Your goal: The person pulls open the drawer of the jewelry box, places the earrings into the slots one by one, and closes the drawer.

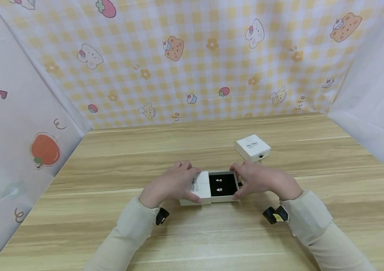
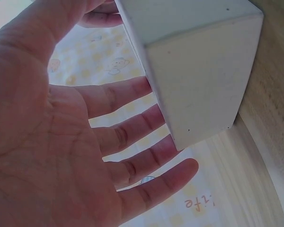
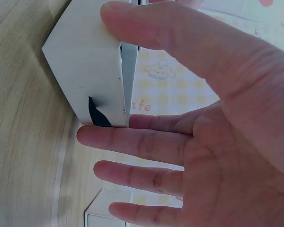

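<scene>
A white lettered jewelry box lies on the wooden table with its drawer [image 1: 224, 199] pulled partway out to the right of its sleeve [image 1: 205, 185]. Inside, a pair of earrings [image 1: 219, 189] sits on a black pad [image 1: 230, 183]. My left hand [image 1: 173, 183] grips the sleeve, thumb on the near side, fingers at the far side; the left wrist view shows the sleeve's plain end [image 2: 203, 85]. My right hand [image 1: 261, 178] holds the drawer's outer end between thumb and fingers. A black ribbon tab [image 3: 98, 114] hangs from the drawer front in the right wrist view.
A second white box [image 1: 253, 146], closed and with a small black tab, stands behind my right hand. The wooden table [image 1: 137, 150] meets a yellow checked curtain [image 1: 198, 71] at the back. White cloth [image 1: 19, 113] hangs along the left side.
</scene>
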A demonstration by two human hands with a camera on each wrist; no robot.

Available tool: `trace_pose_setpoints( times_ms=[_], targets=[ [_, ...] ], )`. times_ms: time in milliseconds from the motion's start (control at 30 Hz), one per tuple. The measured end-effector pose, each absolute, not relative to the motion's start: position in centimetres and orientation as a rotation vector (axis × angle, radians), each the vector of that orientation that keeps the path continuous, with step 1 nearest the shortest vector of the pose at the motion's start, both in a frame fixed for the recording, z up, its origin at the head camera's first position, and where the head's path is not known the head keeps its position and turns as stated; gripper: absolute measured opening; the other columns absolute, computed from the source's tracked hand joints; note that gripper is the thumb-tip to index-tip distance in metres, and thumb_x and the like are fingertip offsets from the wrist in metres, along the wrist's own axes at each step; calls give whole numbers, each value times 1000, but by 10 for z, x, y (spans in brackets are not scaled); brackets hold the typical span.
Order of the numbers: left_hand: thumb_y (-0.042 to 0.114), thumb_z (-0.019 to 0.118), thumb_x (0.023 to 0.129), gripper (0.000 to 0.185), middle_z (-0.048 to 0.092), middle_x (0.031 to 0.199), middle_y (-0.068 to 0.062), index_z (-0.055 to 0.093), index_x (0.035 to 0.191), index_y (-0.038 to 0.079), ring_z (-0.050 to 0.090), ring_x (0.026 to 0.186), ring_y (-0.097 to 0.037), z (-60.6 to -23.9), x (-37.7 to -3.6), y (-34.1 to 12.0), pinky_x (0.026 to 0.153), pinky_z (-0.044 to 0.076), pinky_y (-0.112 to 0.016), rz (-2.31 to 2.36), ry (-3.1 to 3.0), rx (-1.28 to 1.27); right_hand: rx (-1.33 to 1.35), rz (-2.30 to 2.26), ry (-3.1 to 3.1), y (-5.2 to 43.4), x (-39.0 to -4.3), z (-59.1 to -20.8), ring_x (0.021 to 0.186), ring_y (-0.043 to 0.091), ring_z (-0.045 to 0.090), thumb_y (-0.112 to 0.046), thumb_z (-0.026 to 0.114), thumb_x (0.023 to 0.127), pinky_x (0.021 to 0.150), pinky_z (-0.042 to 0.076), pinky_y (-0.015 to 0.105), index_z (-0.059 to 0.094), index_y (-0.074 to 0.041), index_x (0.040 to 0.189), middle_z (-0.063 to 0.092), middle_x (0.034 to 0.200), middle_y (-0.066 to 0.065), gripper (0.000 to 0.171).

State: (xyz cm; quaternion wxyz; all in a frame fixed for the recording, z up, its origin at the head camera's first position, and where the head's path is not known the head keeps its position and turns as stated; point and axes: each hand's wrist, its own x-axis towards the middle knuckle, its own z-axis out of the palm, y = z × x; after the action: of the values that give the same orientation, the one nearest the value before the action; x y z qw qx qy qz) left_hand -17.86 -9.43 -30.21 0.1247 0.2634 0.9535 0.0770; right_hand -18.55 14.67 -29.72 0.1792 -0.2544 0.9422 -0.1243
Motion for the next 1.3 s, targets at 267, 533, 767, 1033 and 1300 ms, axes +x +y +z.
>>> trace_pose_setpoints(
  times_ms=[267,533,767,1033,1300],
  targets=[
    [49,78,67,87,48,120,-5,43,139,15,41,101,-21,-303,-179,-92,84,40,-35,228,2771,771,-710,-325,2667,144,-185,-299,85,16,51,-46,76,69,75,45,35,46,-1,128,57,101,3,80],
    [48,78,68,86,48,120,-5,43,139,15,41,103,-21,-303,-179,-91,84,40,-35,240,2769,768,-714,-320,2670,143,-186,-301,88,17,52,-46,76,69,77,46,36,46,-2,129,58,103,3,80],
    [48,78,68,85,47,118,-4,43,139,16,39,101,-20,-303,-179,-91,84,39,-34,247,2762,754,-683,-362,2667,141,-186,-302,96,18,51,-47,77,69,83,46,40,46,-4,131,59,108,3,81],
    [48,78,68,85,47,118,-4,43,139,16,39,102,-21,-303,-179,-91,85,39,-34,257,2756,765,-692,-382,2665,138,-185,-303,98,19,52,-48,77,69,83,46,41,46,-4,131,59,109,4,82],
    [47,79,68,85,47,120,-4,43,139,17,39,103,-21,-303,-179,-92,85,40,-34,264,2750,756,-734,-391,2675,136,-186,-305,96,17,55,-45,77,70,85,47,40,47,-3,130,62,108,5,80]
  ],
)
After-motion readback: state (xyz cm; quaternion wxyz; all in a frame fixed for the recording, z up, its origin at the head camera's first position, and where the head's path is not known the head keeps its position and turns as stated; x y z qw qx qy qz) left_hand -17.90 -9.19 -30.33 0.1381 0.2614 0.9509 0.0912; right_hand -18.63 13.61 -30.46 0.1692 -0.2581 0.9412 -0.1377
